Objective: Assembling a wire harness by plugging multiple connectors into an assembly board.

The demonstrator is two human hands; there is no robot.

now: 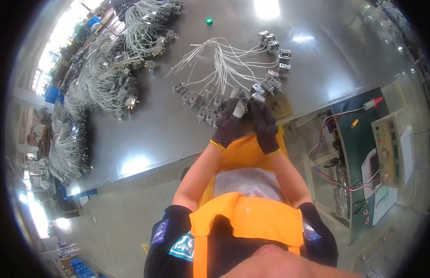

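My left hand [228, 121] and my right hand [263, 121], both in dark knit gloves with yellow cuffs, are close together near the table's front edge. My right fingers close on a small boxy metal part [257, 89]. Beside it, my left fingers are pinched together; what they hold is hidden. Around my hands, several similar metal parts lie in an arc, some on the left [191, 98] and some on the right [284, 62]. White wires [219, 60] run from them to a bunch in the middle. A brass-coloured plate [281, 106] with holes lies beside my right hand.
Large heaps of wired metal parts [101, 78] cover the table's left side. A small green light [209, 21] shows at the far side. To the right, a lower green surface [356, 139] carries a beige instrument box [389, 148], a red-tipped probe [373, 103] and scissors [366, 216].
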